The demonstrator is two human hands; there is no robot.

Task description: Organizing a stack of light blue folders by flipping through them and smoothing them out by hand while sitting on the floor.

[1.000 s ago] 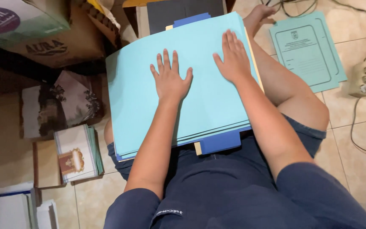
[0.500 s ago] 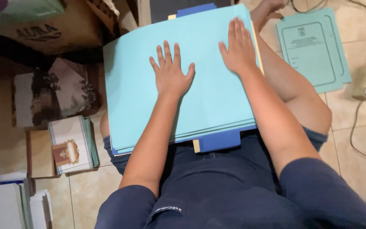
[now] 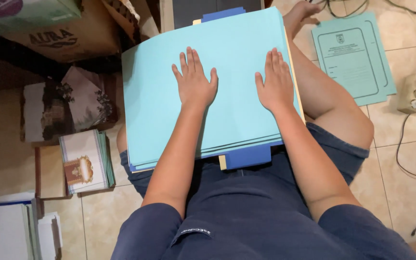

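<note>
A stack of light blue paper folders (image 3: pixel 160 106) rests on my lap, with a darker blue folder (image 3: pixel 249 156) and a yellowish sheet peeking out underneath. My left hand (image 3: pixel 194 82) lies flat on the middle of the top folder, fingers spread. My right hand (image 3: pixel 275 82) lies flat near the stack's right edge, palm down. Neither hand grips anything. I sit on the floor in dark blue shorts and shirt.
A green printed folder (image 3: pixel 355 60) lies on the tiled floor at right, beside a power strip (image 3: pixel 412 94) with cables. At left are a cardboard box (image 3: pixel 68 36), stacks of printed cards (image 3: pixel 85 161) and white papers (image 3: pixel 6 231).
Both hands stay flat on the top folder; the right hand has slid slightly down the sheet. The view has shifted a little.
</note>
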